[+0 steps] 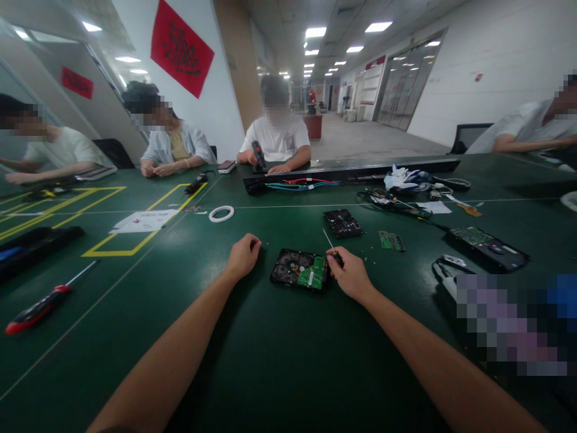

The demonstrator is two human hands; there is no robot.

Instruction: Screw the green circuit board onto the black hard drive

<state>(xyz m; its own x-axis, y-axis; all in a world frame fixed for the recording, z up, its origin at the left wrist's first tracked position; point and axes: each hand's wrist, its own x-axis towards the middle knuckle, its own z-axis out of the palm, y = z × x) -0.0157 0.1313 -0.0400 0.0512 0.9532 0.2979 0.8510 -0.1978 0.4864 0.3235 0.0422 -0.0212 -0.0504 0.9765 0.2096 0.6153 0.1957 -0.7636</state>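
Observation:
A hard drive (288,267) with a green circuit board on its near right part lies on the green table between my hands. My right hand (354,276) is closed around a small screwdriver (338,258) at the drive's right edge, its thin shaft pointing up and away to the left. To the left of the drive, my left hand (243,258) rests on the table with fingers curled in a pinch. Tiny bits like screws (265,243) lie just right of its fingertips. What the pinch holds, if anything, is hidden.
A second hard drive (342,223) and a loose green circuit board (392,241) lie beyond my right hand. Another drive (489,246) and cables stand right. A red-black screwdriver (40,308) lies left; a white tape ring (221,214) lies ahead. Several people sit around the table.

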